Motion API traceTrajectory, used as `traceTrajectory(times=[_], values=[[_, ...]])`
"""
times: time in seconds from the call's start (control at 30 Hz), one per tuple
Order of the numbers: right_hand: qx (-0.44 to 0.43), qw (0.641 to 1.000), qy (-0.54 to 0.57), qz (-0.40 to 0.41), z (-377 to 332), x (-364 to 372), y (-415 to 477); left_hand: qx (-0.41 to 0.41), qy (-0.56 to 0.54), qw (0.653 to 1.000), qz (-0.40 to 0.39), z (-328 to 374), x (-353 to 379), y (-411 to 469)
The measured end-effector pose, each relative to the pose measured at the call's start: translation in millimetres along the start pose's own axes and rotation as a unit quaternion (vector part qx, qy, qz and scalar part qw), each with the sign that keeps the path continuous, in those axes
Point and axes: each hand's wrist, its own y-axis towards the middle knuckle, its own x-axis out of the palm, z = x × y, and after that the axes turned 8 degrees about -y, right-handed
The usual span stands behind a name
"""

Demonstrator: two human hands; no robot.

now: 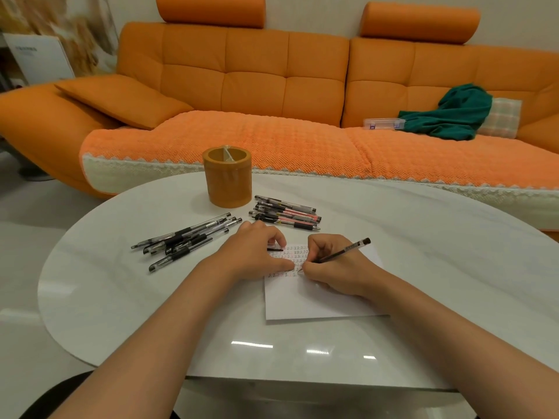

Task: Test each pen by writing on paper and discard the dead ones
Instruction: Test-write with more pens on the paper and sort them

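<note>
A white sheet of paper (314,297) lies on the white table (423,237), with rows of small written marks near its top. My right hand (335,267) grips a black pen (344,251) with its tip down on the paper. My left hand (257,252) rests on the sheet's upper left part, fingers curled, pinching what looks like a small pen cap (273,247). A pile of several black pens (187,238) lies to the left. Another group of several pens (286,213), some with red parts, lies behind the paper.
An orange cylindrical pen holder (227,176) stands at the table's far side. Behind the table runs an orange sofa (272,86) with a green cloth (450,113) and a clear plastic box (383,124) on its seat.
</note>
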Motion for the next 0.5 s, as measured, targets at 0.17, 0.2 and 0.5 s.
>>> traceTrajectory(times=[0.17, 0.2, 0.5], values=[[0.004, 1.000, -0.015, 0.002, -1.3, 0.7, 0.9, 0.000, 0.003, 1.000, -0.001, 0.3, 0.0, 0.3], [0.004, 1.000, -0.016, 0.000, -2.3, 0.8, 0.7, -0.001, 0.003, 1.000, -0.001, 0.3, 0.0, 0.2], [0.015, 0.999, 0.012, 0.037, -0.6, 2.2, -1.2, -0.008, -0.003, 1.000, -0.004, 0.2, -0.9, 1.1]])
